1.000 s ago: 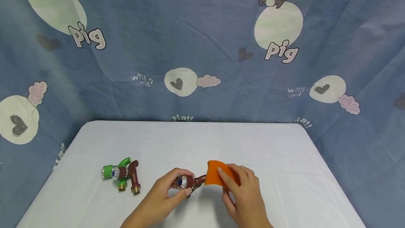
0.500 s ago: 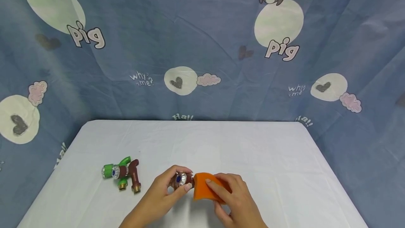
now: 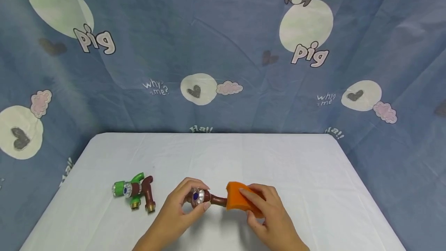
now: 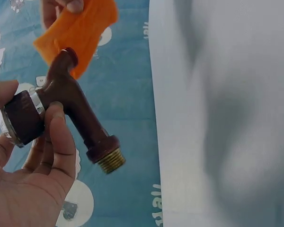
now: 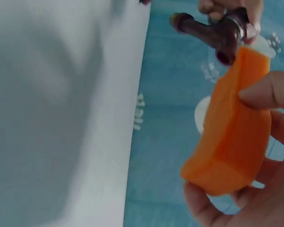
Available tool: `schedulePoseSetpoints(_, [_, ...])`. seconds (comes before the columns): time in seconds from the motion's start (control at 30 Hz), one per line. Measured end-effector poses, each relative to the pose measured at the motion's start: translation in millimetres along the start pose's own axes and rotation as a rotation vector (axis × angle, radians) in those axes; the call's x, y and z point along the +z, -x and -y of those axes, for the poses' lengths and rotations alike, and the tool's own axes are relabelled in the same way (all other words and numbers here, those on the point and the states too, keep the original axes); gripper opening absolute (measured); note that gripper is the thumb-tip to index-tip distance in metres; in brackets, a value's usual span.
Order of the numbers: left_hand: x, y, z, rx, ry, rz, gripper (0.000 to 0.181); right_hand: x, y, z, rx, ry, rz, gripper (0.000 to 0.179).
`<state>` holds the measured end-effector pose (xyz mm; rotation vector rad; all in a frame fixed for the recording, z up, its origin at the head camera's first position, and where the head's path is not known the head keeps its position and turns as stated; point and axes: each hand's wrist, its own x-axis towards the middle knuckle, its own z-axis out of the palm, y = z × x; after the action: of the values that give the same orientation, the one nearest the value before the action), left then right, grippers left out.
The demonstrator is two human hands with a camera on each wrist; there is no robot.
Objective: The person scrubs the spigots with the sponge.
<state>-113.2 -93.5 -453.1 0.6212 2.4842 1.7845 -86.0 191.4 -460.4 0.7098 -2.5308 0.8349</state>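
My left hand (image 3: pixel 179 206) grips a brown tap (image 4: pixel 78 106) by its round knob, which has a silver ring and a blue centre. The tap is held above the table, and its brass threaded end (image 4: pixel 111 161) shows in the left wrist view. In my right hand (image 3: pixel 273 214) is a bent orange sponge (image 5: pixel 241 132), pinched between thumb and fingers. At the tap's spout (image 4: pixel 66 59) the sponge's near edge lies very close; whether they touch I cannot tell. To the left, a second brown tap (image 3: pixel 148 195) lies across a green tap (image 3: pixel 119 188), partly covering it.
A white-covered table (image 3: pixel 296 165) extends around the hands. Behind it and along both sides hangs a blue cloth (image 3: pixel 223 49) printed with pigs, hearts and lettering.
The sponge first slid left and toward me over the tap, then moved back right, so the brown pipe shows again. My left hand holds nearly the same place, and the tap has turned slightly.
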Motion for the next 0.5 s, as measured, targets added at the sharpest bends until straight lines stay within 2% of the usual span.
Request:
schedulePoseSetpoints(0.13, [-3.8,0.7,2.8,-0.002,0.043,-0.029,0.035,-4.1,3.5,-0.2,0.058,-0.205,0.095,0.068])
schedulePoseSetpoints(0.27, [-4.4,-0.9,6.2,-0.025,0.105,-0.003,0.041,-6.1,2.1,6.7,0.057,-0.409,0.187,0.067])
schedulePoseSetpoints(0.33, [-3.5,-1.5,7.6,-0.040,0.130,0.023,0.043,-7.3,0.0,11.1,0.044,-0.456,0.212,0.063])
schedulePoseSetpoints(0.5, [-3.9,-1.1,7.8,-0.079,0.210,0.077,0.047,-6.9,-8.2,17.7,-0.052,-0.472,0.188,0.055])
